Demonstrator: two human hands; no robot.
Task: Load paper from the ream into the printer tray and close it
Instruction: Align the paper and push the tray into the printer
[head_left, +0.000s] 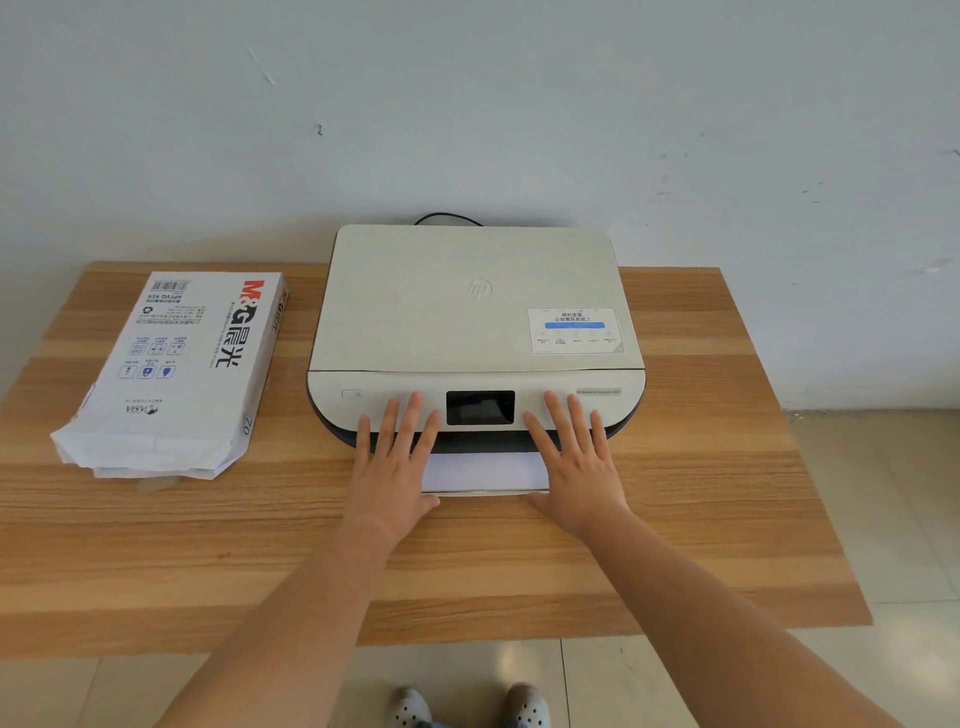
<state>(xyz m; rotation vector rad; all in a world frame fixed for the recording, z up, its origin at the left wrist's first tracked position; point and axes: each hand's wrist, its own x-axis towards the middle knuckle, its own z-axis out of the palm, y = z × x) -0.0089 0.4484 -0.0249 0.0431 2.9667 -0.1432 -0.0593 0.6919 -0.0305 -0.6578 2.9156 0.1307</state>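
Observation:
A cream flatbed printer (467, 301) stands at the middle back of the wooden table (727, 467). Its paper tray (485, 473) sticks out a short way at the front, with white paper lying in it. My left hand (397, 462) lies flat with spread fingers over the tray's left end, fingertips on the printer's front panel. My right hand (574, 457) lies the same way over the tray's right end. Neither hand grips anything. The opened paper ream (176, 369), in a white wrapper with red and black print, lies to the left of the printer.
A black cable (447, 217) runs out behind the printer toward the pale wall. The table's front edge is near my body, with tiled floor and my shoes (467, 706) below it. The dark screen (480, 408) sits between my hands.

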